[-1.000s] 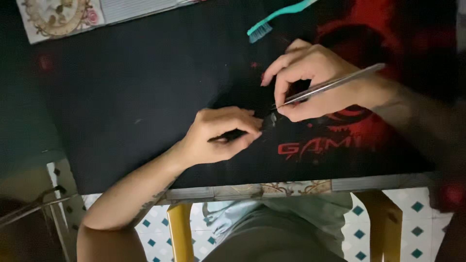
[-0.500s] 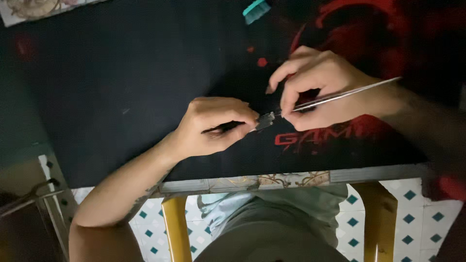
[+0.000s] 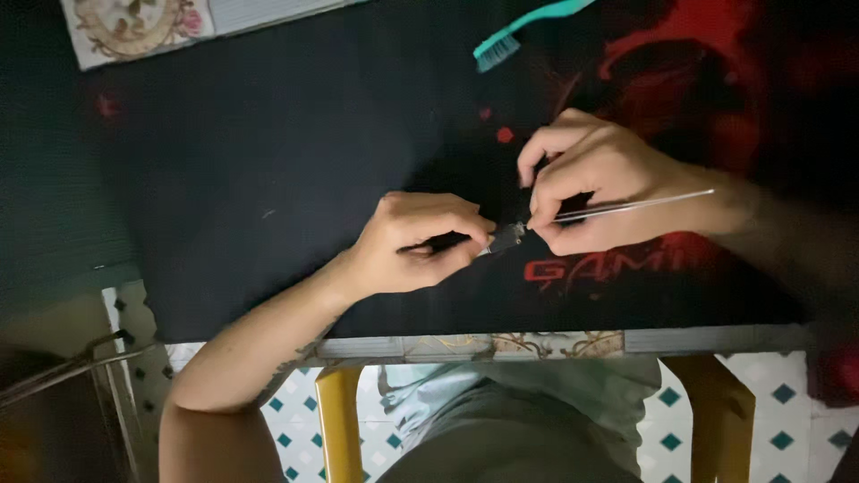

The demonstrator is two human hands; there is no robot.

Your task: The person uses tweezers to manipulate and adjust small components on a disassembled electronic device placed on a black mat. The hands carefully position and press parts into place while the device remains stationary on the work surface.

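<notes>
Head camera looks down on us at the near edge of the table: our lap and pale shirt (image 3: 501,420) sit at the bottom, with the yellow chair frame (image 3: 338,420) to either side over a white floor with teal diamonds (image 3: 787,394).

Just past the table's patterned edge (image 3: 501,344), our left hand (image 3: 416,241) lies on the black mat (image 3: 268,179), fingers curled tight around a small dark part (image 3: 506,237) whose end pokes out toward the right. Our right hand (image 3: 595,183) meets it there, thumb and forefinger pinched on slim metal tweezers (image 3: 626,206); their tips touch the end of the part, and the long shaft runs back over the wrist.

Compared with a second ago, both hands sit about where they were on the mat, still joined at that one point. The tweezers have flattened from a clear upward slant to nearly level, and the left fingers have closed further over the part, so less of it shows. We read that as fine work at the part's end going on without a change of grip. What the tips hold, if anything, is too small to tell.

Farther off, a teal toothbrush (image 3: 523,31) lies near the mat's far edge, back in view after mostly slipping out half a second ago; a floral tile (image 3: 134,22) shows in the far left corner.
</notes>
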